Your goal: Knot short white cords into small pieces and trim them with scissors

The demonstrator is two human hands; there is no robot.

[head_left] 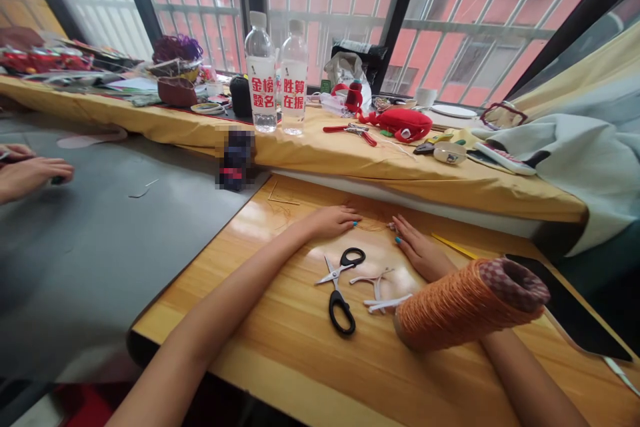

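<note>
My left hand lies on the wooden table with its fingers stretched out, touching the loose orange thread. My right hand rests flat at the thread's other end, fingers extended, close to a small whitish bit at its fingertips. What is under the palms is hidden. Nearer to me lie open scissors with black handles. Beside them are several pale strips. A large cone of orange yarn stands in front of my right forearm and hides part of it.
A dark-screened tablet or phone with a white cable lies at the right. Two water bottles, red-handled pliers and a red pouch are on the cloth-covered ledge. Another person's hands are over the grey table at left.
</note>
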